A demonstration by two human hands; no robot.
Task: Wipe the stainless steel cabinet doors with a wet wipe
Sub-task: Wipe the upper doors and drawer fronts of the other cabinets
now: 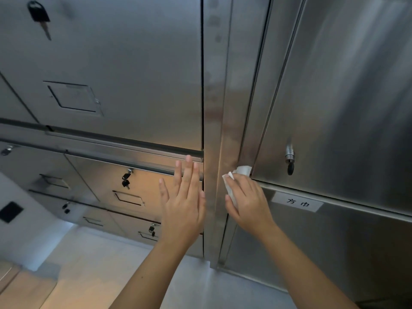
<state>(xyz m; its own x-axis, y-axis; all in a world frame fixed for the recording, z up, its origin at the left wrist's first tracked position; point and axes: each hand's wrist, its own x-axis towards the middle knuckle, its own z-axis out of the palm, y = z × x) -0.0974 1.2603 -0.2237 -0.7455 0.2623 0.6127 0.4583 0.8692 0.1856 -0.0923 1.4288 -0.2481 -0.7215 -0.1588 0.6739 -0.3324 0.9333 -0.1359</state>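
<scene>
My right hand (247, 201) presses a white wet wipe (236, 177) against the steel frame strip (214, 121) beside the tall right cabinet door (347, 97). The wipe pokes out above and to the left of my fingers, which curl over it. My left hand (185, 197) rests flat with straight fingers on a lower left cabinet door (107, 175), just left of the vertical strip. A large upper left door (116, 63) fills the top left.
Keys hang in locks at the top left (40, 16), on the lower left doors (126, 179) and on the right door (289, 161). A white label (297, 202) sits on the lower right door. Pale floor (100, 264) lies below.
</scene>
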